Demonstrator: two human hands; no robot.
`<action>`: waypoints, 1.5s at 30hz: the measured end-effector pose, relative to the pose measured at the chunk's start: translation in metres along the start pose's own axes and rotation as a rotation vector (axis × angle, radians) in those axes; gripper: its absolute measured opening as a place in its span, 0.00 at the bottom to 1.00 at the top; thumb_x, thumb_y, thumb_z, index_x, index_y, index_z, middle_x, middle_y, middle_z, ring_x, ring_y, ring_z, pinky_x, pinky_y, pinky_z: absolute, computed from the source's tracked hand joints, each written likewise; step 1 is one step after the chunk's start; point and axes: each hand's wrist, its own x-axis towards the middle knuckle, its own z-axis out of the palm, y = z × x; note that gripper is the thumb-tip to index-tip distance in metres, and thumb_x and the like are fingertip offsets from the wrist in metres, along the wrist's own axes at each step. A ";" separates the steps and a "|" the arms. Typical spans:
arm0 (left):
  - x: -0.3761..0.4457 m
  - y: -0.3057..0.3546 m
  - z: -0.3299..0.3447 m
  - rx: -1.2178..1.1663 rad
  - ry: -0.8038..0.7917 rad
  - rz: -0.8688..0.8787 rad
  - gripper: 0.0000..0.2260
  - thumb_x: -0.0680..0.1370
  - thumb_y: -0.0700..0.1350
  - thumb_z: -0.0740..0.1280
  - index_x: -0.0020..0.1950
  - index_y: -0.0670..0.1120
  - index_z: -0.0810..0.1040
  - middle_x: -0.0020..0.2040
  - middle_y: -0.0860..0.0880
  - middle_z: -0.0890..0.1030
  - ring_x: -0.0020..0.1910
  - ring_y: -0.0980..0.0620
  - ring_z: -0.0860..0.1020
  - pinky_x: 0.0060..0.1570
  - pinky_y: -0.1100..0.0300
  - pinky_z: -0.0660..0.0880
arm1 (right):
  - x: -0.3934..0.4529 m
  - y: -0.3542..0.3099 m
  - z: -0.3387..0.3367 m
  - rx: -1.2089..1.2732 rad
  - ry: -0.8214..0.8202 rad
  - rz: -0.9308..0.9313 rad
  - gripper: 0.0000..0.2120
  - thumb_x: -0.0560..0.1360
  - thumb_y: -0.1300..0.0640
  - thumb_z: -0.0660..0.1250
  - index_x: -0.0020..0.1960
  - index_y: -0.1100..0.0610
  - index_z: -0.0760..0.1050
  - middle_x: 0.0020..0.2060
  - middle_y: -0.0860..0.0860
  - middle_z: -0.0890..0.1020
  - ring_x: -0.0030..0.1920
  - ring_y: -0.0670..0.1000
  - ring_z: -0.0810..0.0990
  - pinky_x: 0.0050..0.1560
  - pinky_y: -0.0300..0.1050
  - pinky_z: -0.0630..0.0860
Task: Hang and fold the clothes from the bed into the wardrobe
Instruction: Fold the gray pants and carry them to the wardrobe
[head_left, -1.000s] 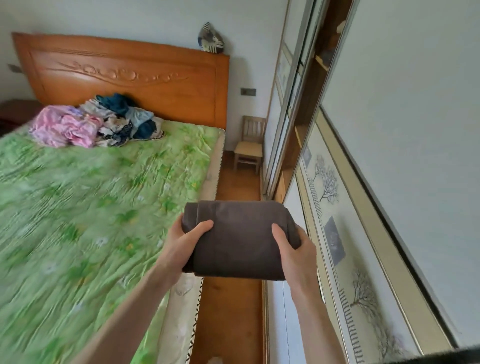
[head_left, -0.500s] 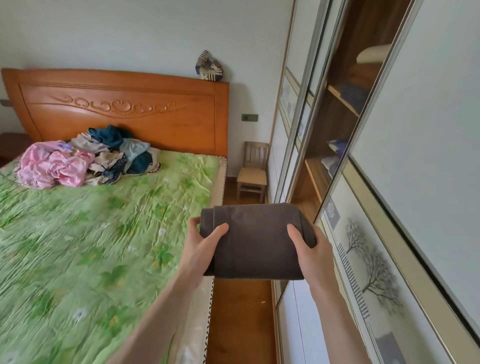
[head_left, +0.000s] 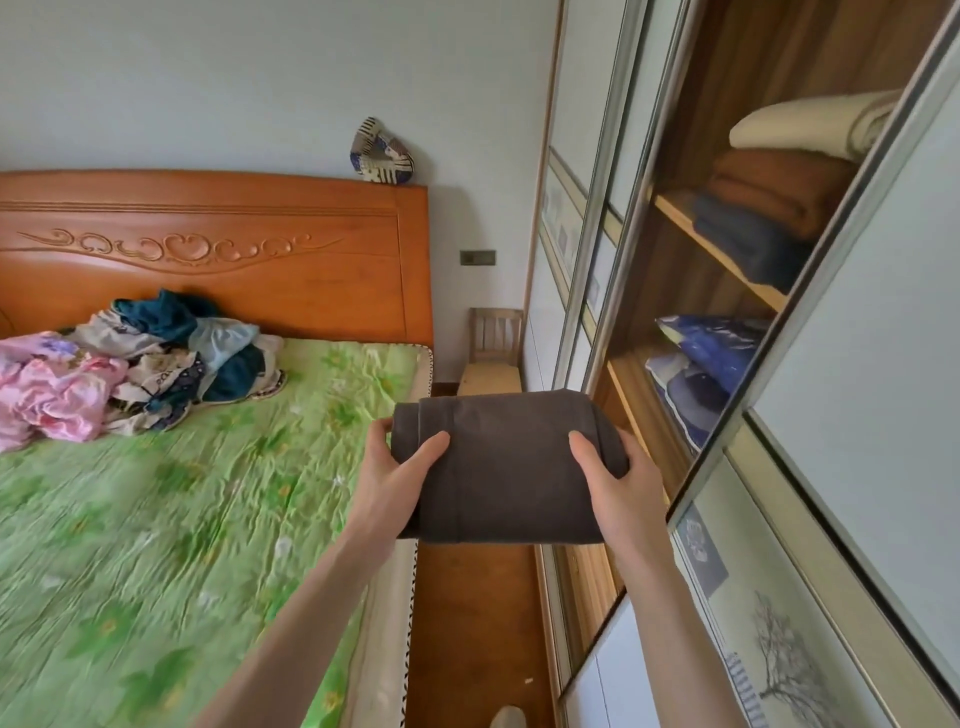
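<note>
A folded dark brown garment (head_left: 506, 467) is held in front of me over the gap between bed and wardrobe. My left hand (head_left: 397, 480) grips its left edge, thumb on top. My right hand (head_left: 621, 486) grips its right edge the same way. On the green bed (head_left: 171, 519) a pile of loose clothes (head_left: 130, 364), pink, blue and patterned, lies by the wooden headboard (head_left: 218, 249). The wardrobe (head_left: 691, 291) stands open to my right, with folded blankets (head_left: 779, 208) on an upper shelf and blue bedding (head_left: 706, 364) on the shelf below.
A sliding wardrobe door (head_left: 831, 493) with a tree print covers the near right side. A small wooden chair (head_left: 493, 348) stands in the far corner of the narrow wooden floor strip (head_left: 472, 623) between bed and wardrobe.
My view has risen and turned toward the wardrobe, showing more of its open shelves. Both hands keep the same hold on the folded garment, carried closer to the opening.
</note>
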 end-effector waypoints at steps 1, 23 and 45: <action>0.016 0.004 0.006 0.004 0.004 0.007 0.23 0.78 0.54 0.76 0.68 0.56 0.69 0.57 0.52 0.82 0.52 0.50 0.84 0.38 0.55 0.81 | 0.017 -0.002 0.004 0.011 -0.007 0.000 0.26 0.78 0.37 0.68 0.72 0.47 0.73 0.62 0.46 0.80 0.62 0.51 0.79 0.60 0.50 0.78; 0.273 0.109 0.139 0.007 -0.185 0.035 0.21 0.77 0.54 0.76 0.66 0.53 0.73 0.59 0.49 0.82 0.54 0.48 0.83 0.44 0.55 0.79 | 0.266 -0.069 0.024 0.011 0.074 -0.071 0.12 0.79 0.43 0.70 0.59 0.37 0.71 0.47 0.29 0.73 0.46 0.33 0.74 0.43 0.30 0.69; 0.455 0.182 0.264 0.165 -0.915 0.013 0.23 0.77 0.55 0.75 0.69 0.54 0.72 0.56 0.48 0.84 0.51 0.48 0.85 0.41 0.55 0.82 | 0.332 -0.109 0.058 0.077 0.664 0.110 0.17 0.79 0.42 0.69 0.67 0.37 0.74 0.56 0.33 0.78 0.57 0.38 0.77 0.65 0.46 0.75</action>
